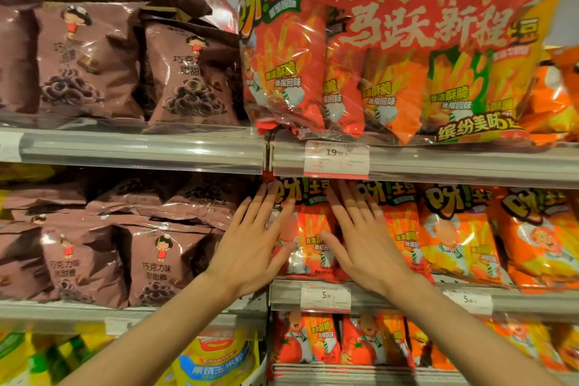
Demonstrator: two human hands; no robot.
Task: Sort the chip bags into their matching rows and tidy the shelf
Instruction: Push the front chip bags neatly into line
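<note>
Both hands lie flat against one red bag (308,235) at the left end of the middle shelf's right-hand row. The left hand (253,244) has its fingers straight and spread, the fingertips on the bag's upper left corner and the thumb across its lower left edge. The right hand (365,241) is likewise flat, fingers straight and slightly fanned over the bag's upper right part, thumb pointing left across its face. Neither hand curls round anything; both press or rest on the bag's front. The red bag stands upright, just behind the shelf rail (407,296), above a price tag (326,295) reading 5.90. To its right, touching in a row, stand orange bags (454,238) of the same brand. To its left, across the divide between shelf sections, brown bags (156,263) fill the middle shelf, some upright at the front, others lying flat and stacked behind them. More brown bags (188,78) stand on the upper shelf at left, two upright at the front with one lying across the top. At upper right a large multipack (391,50) in clear wrap holds red, orange, green and yellow bags, above a tag (336,158) reading 19.90. On the lowest shelf, red tomato bags (308,341) stand under the hands, and yellow bags (216,360) lie at lower left.
</note>
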